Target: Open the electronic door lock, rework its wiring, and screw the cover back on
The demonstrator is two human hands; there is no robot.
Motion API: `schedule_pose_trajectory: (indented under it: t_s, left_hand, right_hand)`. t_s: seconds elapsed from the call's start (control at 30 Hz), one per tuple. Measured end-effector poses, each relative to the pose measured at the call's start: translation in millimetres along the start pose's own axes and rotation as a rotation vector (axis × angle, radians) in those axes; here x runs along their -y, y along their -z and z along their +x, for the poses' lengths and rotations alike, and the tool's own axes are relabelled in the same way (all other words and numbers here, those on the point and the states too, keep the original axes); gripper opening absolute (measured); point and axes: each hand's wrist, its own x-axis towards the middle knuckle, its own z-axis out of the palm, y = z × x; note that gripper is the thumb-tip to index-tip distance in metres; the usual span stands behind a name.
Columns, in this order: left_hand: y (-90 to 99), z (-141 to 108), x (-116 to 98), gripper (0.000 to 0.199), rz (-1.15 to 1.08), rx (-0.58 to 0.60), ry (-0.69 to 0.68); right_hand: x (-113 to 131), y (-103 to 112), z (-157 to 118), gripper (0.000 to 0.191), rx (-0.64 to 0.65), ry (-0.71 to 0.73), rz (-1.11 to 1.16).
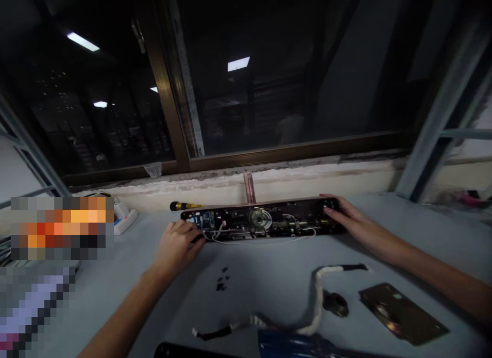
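Note:
A long black device housing [277,219] lies across the far part of the table, its inside facing me. A blue circuit board [208,220], a round part with coiled white wire [261,219] and thin white wires show in it. My left hand [177,245] grips the left end near the board, fingers curled over the edge. At the right end my right hand [346,214] is closed around the housing, thumb on the inner face. Closer to me are several small black screws [222,281] and a cable in a white sleeve [319,296] with black ends.
Behind the housing lies a yellow and black screwdriver [182,206]. A flat metal plate [402,313] and a dark ring-shaped part [336,303] rest at the right front. A blue tool handle [288,345] is at the near edge, a white power strip [126,222] at the left.

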Motion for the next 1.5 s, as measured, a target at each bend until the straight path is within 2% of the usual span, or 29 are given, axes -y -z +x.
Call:
schedule_pose_trajectory:
  t_s: [0.17,0.3,0.5,0.53,0.6,0.7,0.77,0.87,0.97,1.03,1.13,1.17,1.23,1.3,1.37,1.5]
  left_hand:
    - [-15.3,0,0,0.01,-0.329,-0.079,0.182]
    - [-13.6,2,-1,0.012,-0.694,-0.096,0.377]
    - [-8.0,8,-4,0.024,-1.168,-0.165,0.574]
    - [-7.5,8,-4,0.025,-1.162,-0.161,0.588]
    - [-7.7,7,-5,0.023,-0.948,-0.178,0.53]
    - [-12.1,5,-9,0.021,-0.431,-0.283,0.243]
    - [-17.0,4,-11,0.022,-0.197,-0.317,0.086]
    - [-22.4,6,-13,0.017,-0.015,-0.294,0.03]
    - [-19.8,9,-16,0.012,0.058,-0.271,0.034]
    - [-13.2,9,-19,0.013,0.078,-0.301,0.005]
    - [-1.1,6,-25,0.019,0.044,-0.314,-0.131]
    - [1.9,5,-26,0.02,0.018,-0.267,-0.183]
    - [4.1,2,-26,0.022,-0.026,-0.1,-0.243]
    - [1.4,-1,-22,0.022,-0.044,0.055,-0.228]
    - [-4.2,-3,-15,0.021,-0.052,0.119,-0.181]
    - [-12.3,-5,-3,0.021,-0.066,0.03,-0.125]
  right_hand:
    - [-6,1,3,0.052,-0.001,0.005,-0.004]
    - [-10,2,4,0.051,-0.003,0.03,-0.021]
    - [-8,3,4,0.051,-0.006,0.056,-0.054]
    - [-7,3,3,0.051,-0.004,0.053,-0.058]
    - [-3,2,2,0.051,-0.005,0.048,-0.067]
    - [0,1,1,0.051,-0.008,0.047,-0.064]
    - [0,1,2,0.052,-0.016,0.042,-0.057]
    - [-1,1,2,0.051,-0.016,0.038,-0.073]
    - [-2,2,2,0.052,-0.01,0.036,-0.089]
    - [-2,2,3,0.053,-0.003,0.037,-0.086]
    - [-1,1,2,0.054,0.006,0.039,-0.078]
    - [0,1,2,0.054,0.009,0.037,-0.076]
    - [1,0,1,0.055,0.014,0.034,-0.071]
    - [2,0,1,0.056,0.011,0.036,-0.066]
    - [3,0,2,0.056,0.007,0.038,-0.063]
    - [2,0,1,0.054,0.014,0.032,-0.057]
